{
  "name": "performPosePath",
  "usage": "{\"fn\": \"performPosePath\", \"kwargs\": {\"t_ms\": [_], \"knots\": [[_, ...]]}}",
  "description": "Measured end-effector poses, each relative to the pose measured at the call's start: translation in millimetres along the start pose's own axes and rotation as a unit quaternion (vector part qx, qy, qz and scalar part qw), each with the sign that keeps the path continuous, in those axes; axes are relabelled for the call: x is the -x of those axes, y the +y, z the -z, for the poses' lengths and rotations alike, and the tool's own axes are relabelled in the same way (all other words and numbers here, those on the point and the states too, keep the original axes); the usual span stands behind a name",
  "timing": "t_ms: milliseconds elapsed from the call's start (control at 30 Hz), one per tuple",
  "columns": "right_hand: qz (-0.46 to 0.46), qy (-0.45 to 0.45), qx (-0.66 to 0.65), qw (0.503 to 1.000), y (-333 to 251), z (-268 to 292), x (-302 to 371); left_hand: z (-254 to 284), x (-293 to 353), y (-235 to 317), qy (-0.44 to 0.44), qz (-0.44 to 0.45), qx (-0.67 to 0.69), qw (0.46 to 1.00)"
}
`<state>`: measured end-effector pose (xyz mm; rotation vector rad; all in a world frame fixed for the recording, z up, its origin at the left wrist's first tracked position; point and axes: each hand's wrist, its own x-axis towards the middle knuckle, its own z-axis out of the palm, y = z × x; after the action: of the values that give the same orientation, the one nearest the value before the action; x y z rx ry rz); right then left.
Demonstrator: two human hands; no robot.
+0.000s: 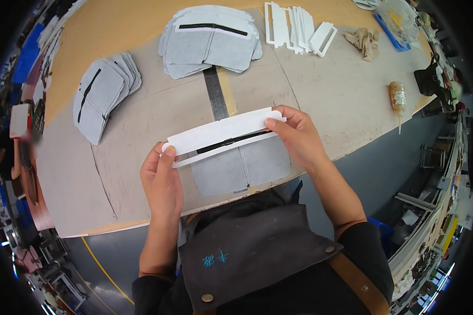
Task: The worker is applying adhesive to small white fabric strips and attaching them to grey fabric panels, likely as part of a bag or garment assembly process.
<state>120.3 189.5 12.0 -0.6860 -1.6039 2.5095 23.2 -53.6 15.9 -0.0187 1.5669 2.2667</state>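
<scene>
Both my hands hold a white slotted strip [220, 127] by its ends, slightly tilted, near the table's front edge. My left hand [163, 181] pinches the left end between thumb and fingers. At the right end, my right hand [302, 139] grips it the same way. Beneath the strip lies a grey, round-cornered panel [218, 176] with a centre seam. A black band shows through the strip's long slot; the panel's upper part is covered. Whether strip and panel touch, I cannot tell.
Farther back is a stack of grey panels [223, 52], with another stack [101, 86] to the left. White slotted frames [294, 29] lie at the back right, beside crumpled brown paper [363, 43]. A nozzle bottle [398, 97] lies near the right edge. Someone's arm [17, 160] shows far left.
</scene>
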Motion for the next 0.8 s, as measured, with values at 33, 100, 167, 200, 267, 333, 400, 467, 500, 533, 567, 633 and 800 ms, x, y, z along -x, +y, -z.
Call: {"fn": "performPosePath", "kwargs": {"t_ms": [33,100,167,200,267,333,400,467,500,533,567,633,800], "knots": [[-0.008,-0.002,0.002,1.000,-0.3,-2.9,-1.4,3.9,-0.5,-1.2,0.006,0.008,0.010,1.000],[-0.022,0.036,0.056,0.998,-1.1,-6.3,-4.2,9.3,-3.0,-0.6,0.000,0.010,-0.005,1.000],[-0.025,0.042,0.073,0.996,-1.6,-5.2,-4.2,14.0,-5.1,-0.3,-0.007,0.012,-0.022,1.000],[-0.020,0.048,0.088,0.995,-1.2,-4.2,-4.2,17.3,-6.0,-0.4,-0.017,0.021,-0.045,0.999],[-0.017,0.049,0.116,0.992,-1.2,0.0,-3.2,21.3,-7.6,-0.1,-0.021,0.034,-0.070,0.997],[-0.012,0.050,0.143,0.988,-2.1,2.9,-1.1,22.0,-9.1,1.5,-0.034,0.063,-0.093,0.993],[-0.016,0.057,0.165,0.985,-3.2,5.9,1.9,19.6,-12.4,0.9,-0.030,0.081,-0.099,0.991],[0.015,0.049,0.156,0.986,0.9,12.7,3.9,18.4,-13.6,1.2,-0.031,0.098,-0.103,0.989],[0.051,0.042,0.147,0.987,1.9,15.5,4.8,17.8,-14.6,1.7,-0.031,0.100,-0.104,0.989],[0.050,0.044,0.147,0.987,2.4,15.6,5.8,17.2,-15.6,2.4,-0.031,0.102,-0.105,0.989],[0.060,0.063,0.156,0.984,3.1,13.9,7.0,16.8,-15.4,3.8,-0.033,0.105,-0.105,0.988],[0.072,0.089,0.167,0.979,3.0,13.6,9.5,15.2,-14.2,5.0,-0.048,0.092,-0.115,0.988],[0.078,0.109,0.132,0.982,3.5,13.2,11.4,13.8,-15.3,3.3,-0.054,0.095,-0.116,0.987]]}}
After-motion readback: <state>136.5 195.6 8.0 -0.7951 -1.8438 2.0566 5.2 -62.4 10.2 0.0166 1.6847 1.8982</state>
